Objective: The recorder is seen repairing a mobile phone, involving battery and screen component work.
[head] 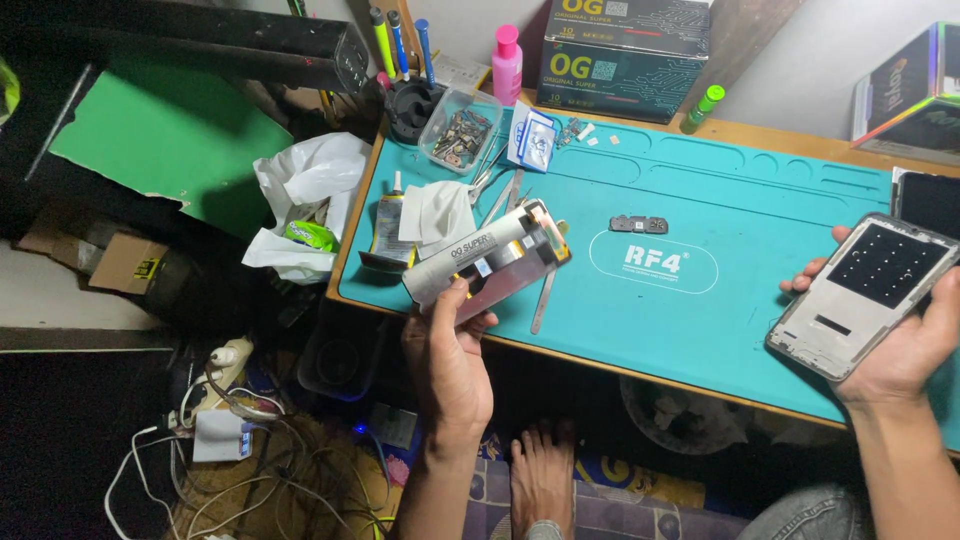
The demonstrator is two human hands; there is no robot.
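My left hand (450,365) grips a replacement phone screen (500,260) with a pale protective film peeling off its face, held over the front left edge of the teal work mat (740,220). My right hand (900,340) cradles a silver phone frame (860,295), its inner side up with a black square pad in it, at the right end of the mat. A small dark metal part (639,224) lies on the mat between the two hands.
Tweezers and a thin metal tool (545,298) lie by the screen. A glue tube (386,220), crumpled tissue (440,212), a clear parts box (461,130), a pink bottle (507,62) and dark boxes (622,50) line the back. Cables and a power strip (225,365) lie on the floor.
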